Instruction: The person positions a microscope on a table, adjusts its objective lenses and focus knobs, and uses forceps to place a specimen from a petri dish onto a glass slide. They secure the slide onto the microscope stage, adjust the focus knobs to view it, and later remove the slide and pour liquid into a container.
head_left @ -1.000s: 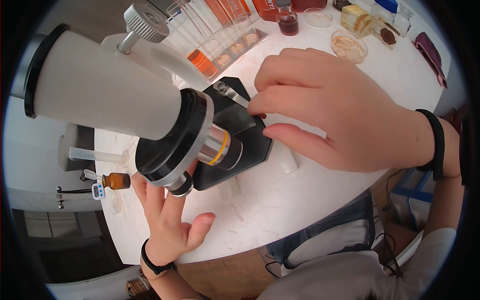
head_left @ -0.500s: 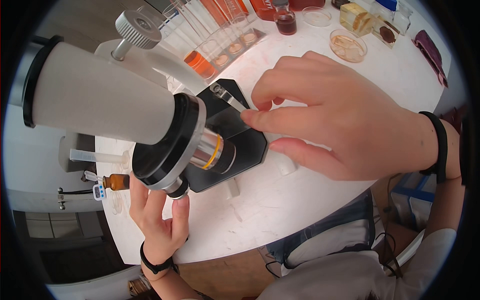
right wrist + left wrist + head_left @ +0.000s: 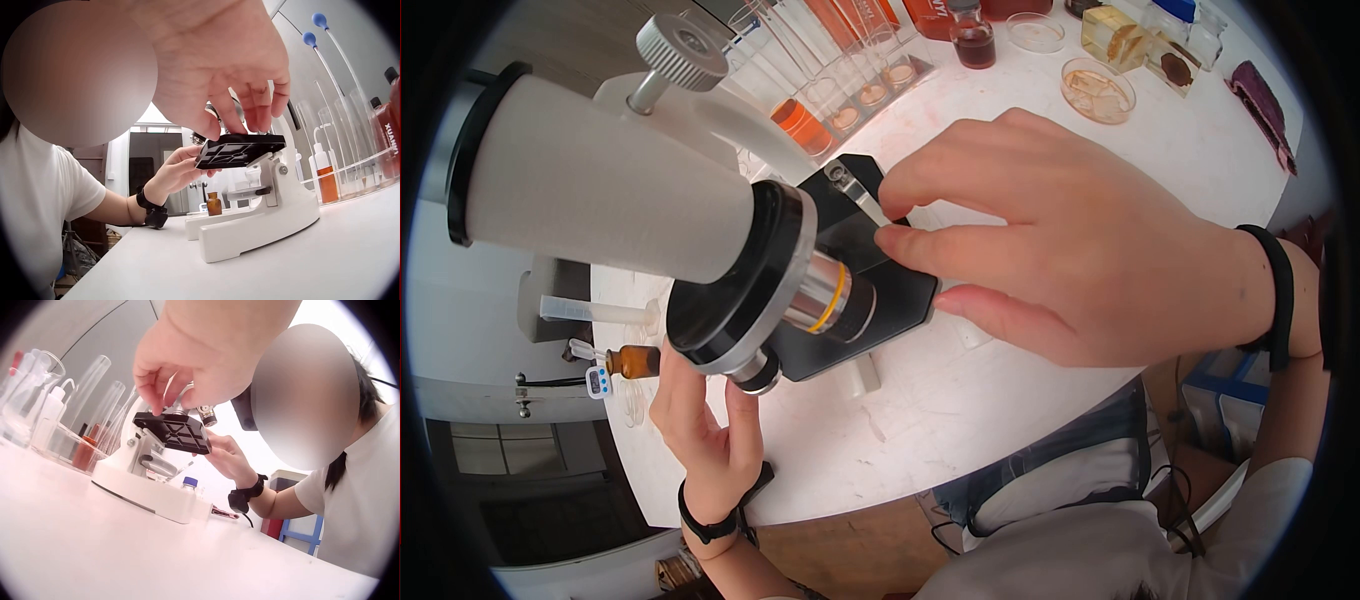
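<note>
A white microscope (image 3: 610, 180) with a yellow-ringed objective (image 3: 830, 300) looms at the left of the head view. On its black stage (image 3: 815, 355) lies a glass slide (image 3: 848, 238) beside a metal clip (image 3: 858, 193). My right hand (image 3: 1060, 240) reaches over the stage's right side, index fingertip by the clip and slide, thumb lower at the stage edge. Behind the small objective, my left hand (image 3: 705, 440) has its fingertips hidden. In the left wrist view the left hand's fingers (image 3: 164, 400) bend down to the stage edge, thumb apart.
Test tubes (image 3: 800, 50) stand in a rack behind the microscope. Further right are a dark red bottle (image 3: 975, 42), a petri dish (image 3: 1097, 92) and a folded purple cloth (image 3: 1258, 112). A brown bottle (image 3: 638, 360) and small timer (image 3: 596, 383) sit left.
My right hand has shifted left, further over the stage and clip. My left thumb has come down from its raised, spread position and now points up behind the small objective.
</note>
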Available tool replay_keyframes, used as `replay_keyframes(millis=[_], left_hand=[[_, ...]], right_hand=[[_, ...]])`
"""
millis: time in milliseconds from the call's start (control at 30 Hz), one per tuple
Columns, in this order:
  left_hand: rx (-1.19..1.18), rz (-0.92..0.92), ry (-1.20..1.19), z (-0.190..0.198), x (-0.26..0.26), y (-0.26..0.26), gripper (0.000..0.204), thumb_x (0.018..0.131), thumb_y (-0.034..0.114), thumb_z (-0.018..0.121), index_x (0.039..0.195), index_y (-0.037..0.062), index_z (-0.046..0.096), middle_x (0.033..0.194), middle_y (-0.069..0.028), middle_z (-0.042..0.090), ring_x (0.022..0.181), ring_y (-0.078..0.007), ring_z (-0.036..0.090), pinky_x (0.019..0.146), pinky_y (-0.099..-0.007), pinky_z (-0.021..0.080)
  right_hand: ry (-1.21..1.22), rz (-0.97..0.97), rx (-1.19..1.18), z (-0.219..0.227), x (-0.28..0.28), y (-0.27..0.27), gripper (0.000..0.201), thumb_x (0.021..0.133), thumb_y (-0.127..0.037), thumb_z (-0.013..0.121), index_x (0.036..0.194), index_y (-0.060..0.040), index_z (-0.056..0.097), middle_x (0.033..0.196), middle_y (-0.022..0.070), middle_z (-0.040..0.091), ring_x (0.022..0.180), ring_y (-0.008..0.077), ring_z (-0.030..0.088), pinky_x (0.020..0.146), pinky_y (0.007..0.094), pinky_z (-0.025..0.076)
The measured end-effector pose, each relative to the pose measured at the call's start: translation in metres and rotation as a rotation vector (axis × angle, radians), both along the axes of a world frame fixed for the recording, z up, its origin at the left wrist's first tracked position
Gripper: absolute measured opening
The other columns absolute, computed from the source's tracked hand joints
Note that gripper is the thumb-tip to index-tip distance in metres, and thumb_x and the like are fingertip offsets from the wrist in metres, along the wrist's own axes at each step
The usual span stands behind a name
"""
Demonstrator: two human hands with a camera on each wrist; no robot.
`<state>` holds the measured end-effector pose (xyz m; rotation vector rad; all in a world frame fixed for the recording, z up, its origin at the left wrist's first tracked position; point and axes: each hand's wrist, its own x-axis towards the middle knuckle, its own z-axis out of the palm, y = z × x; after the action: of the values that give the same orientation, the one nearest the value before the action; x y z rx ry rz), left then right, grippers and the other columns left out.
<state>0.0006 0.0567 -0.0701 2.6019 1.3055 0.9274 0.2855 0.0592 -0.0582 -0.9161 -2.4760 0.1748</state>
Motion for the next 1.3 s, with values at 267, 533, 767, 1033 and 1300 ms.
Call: replay_keyframes(millis=[267, 533, 767, 1033, 1300], left_hand=[[0.100, 0.028, -0.024, -0.007, -0.002, 0.007, 0.016, 0.077, -0.008, 0.059, 0.093, -0.0043, 0.059, 0.086, -0.0057, 0.059, 0.078, -0.0082, 0.052, 0.070, -0.0189, 0.039], [0.279, -0.023, 0.147, 0.001, 0.001, 0.008, 0.033, 0.059, -0.015, 0.048, 0.089, -0.0068, 0.058, 0.092, -0.0199, 0.061, 0.088, -0.0383, 0.058, 0.075, -0.0300, 0.045], [0.386, -0.022, 0.219, 0.001, 0.003, 0.007, 0.021, 0.057, -0.014, 0.048, 0.075, -0.0051, 0.054, 0.084, -0.0178, 0.059, 0.079, -0.0392, 0.056, 0.070, -0.0322, 0.046], [0.344, -0.102, 0.127, 0.005, 0.011, 0.013, 0.019, 0.053, -0.015, 0.048, 0.070, -0.0050, 0.052, 0.083, -0.0177, 0.058, 0.077, -0.0345, 0.056, 0.068, -0.0312, 0.045], [0.227, -0.135, 0.054, 0.010, 0.017, 0.011, 0.025, 0.056, -0.014, 0.053, 0.078, -0.0053, 0.060, 0.087, -0.0175, 0.060, 0.076, -0.0312, 0.056, 0.068, -0.0291, 0.043]], right_hand=[[0.052, 0.033, -0.005, -0.006, 0.006, 0.003, 0.027, 0.070, 0.002, 0.060, 0.097, 0.0015, 0.060, 0.104, 0.0120, 0.057, 0.097, 0.0253, 0.054, 0.081, 0.0350, 0.041], [-0.065, 0.033, 0.039, 0.000, 0.008, 0.002, 0.027, 0.070, 0.002, 0.059, 0.097, 0.0012, 0.060, 0.100, 0.0099, 0.058, 0.095, 0.0232, 0.055, 0.082, 0.0332, 0.041], [-0.082, 0.036, 0.039, 0.000, 0.009, 0.000, 0.028, 0.069, 0.003, 0.059, 0.097, 0.0014, 0.060, 0.099, 0.0103, 0.058, 0.093, 0.0237, 0.055, 0.081, 0.0336, 0.041], [0.154, 0.071, 0.126, -0.016, 0.007, 0.005, 0.029, 0.067, 0.006, 0.059, 0.096, 0.0020, 0.060, 0.099, 0.0117, 0.058, 0.092, 0.0258, 0.057, 0.079, 0.0355, 0.043], [0.202, 0.075, 0.077, -0.016, 0.005, 0.005, 0.032, 0.065, 0.008, 0.058, 0.096, 0.0007, 0.060, 0.102, 0.0118, 0.058, 0.093, 0.0275, 0.056, 0.076, 0.0361, 0.044]])
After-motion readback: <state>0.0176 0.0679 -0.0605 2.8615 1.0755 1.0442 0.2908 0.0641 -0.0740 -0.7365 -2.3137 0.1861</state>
